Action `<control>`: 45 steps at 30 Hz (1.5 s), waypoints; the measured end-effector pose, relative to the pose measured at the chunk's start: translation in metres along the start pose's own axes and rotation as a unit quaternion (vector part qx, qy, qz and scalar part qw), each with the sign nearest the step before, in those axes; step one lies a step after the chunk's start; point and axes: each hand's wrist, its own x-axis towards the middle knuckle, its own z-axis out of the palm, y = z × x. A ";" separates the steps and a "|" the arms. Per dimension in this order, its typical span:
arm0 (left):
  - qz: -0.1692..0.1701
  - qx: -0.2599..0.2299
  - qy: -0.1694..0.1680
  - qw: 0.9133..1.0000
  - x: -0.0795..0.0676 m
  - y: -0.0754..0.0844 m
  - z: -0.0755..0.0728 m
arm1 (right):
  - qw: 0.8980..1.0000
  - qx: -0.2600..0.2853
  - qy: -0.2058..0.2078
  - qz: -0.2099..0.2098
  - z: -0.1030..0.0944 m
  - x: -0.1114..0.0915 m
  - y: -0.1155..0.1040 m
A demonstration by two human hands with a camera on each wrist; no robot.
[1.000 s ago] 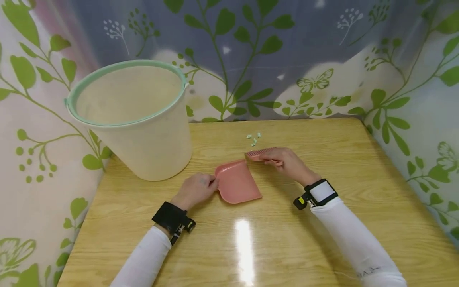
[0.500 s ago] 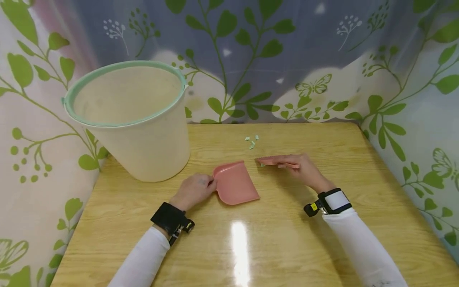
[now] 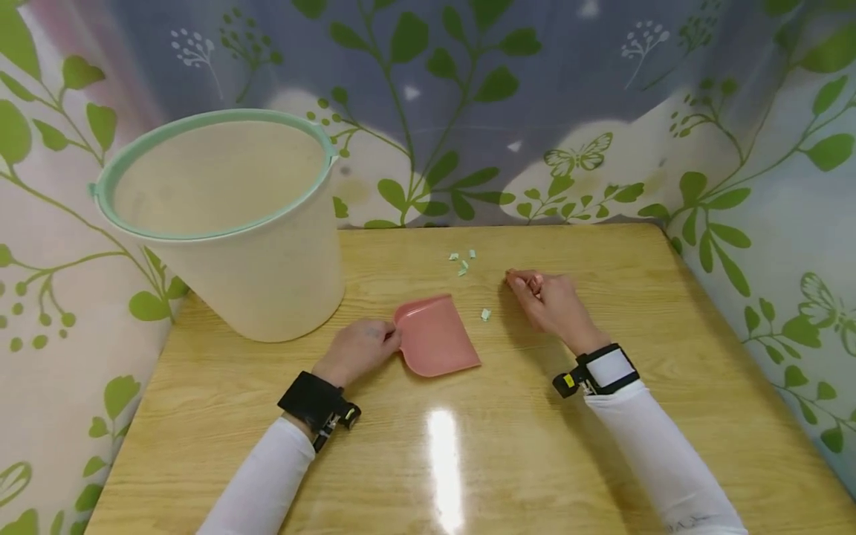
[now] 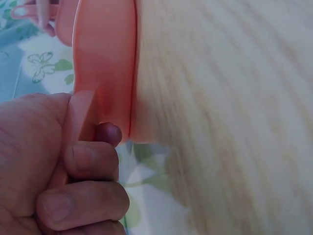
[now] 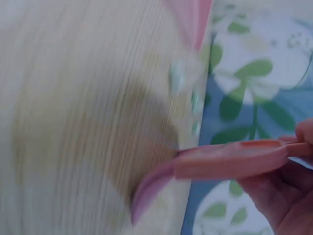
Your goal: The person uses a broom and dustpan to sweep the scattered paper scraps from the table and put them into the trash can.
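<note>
In the head view my left hand grips the handle of a pink dustpan lying on the table, its straight edge facing right. The left wrist view shows fingers curled round that handle. Right of the dustpan, my right hand holds a small pink hand brush by its handle. From the head, the hand mostly hides this brush; in the right wrist view its bristles point toward the tabletop. One pale green scrap lies between dustpan and right hand. Several similar scraps sit farther back.
A large cream bucket with a green rim stands at the left, behind my left hand. The wooden table ends at a leaf-patterned cloth hanging at the back and both sides.
My right hand first drew the brush right and toward me, then lifted it back and turned it. One scrap now lies apart from the others. The left hand and dustpan stay about in place.
</note>
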 end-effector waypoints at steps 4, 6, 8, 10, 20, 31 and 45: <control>-0.008 -0.001 -0.003 1.000 0.001 0.003 0.000 | 0.997 0.057 0.001 0.044 0.010 0.000 -0.028; -0.010 0.000 -0.003 1.000 0.000 0.003 -0.001 | 0.995 0.077 0.002 0.055 0.015 0.000 -0.041; -0.010 0.000 -0.003 1.000 -0.001 0.004 -0.001 | 0.994 0.093 0.003 0.055 0.020 -0.001 -0.054; -0.012 -0.001 -0.003 1.000 -0.001 0.004 -0.001 | 0.994 0.101 0.005 0.052 0.022 -0.002 -0.065; -0.010 0.007 -0.011 1.000 -0.003 0.007 0.006 | 0.988 0.145 0.043 0.020 0.003 0.006 -0.060; -0.027 -0.014 -0.004 1.000 0.000 0.010 0.005 | 0.995 0.058 -0.056 -0.055 0.013 0.042 -0.008; -0.034 0.002 0.002 0.999 -0.008 -0.002 -0.003 | 0.988 0.060 -0.120 -0.078 -0.004 0.038 -0.022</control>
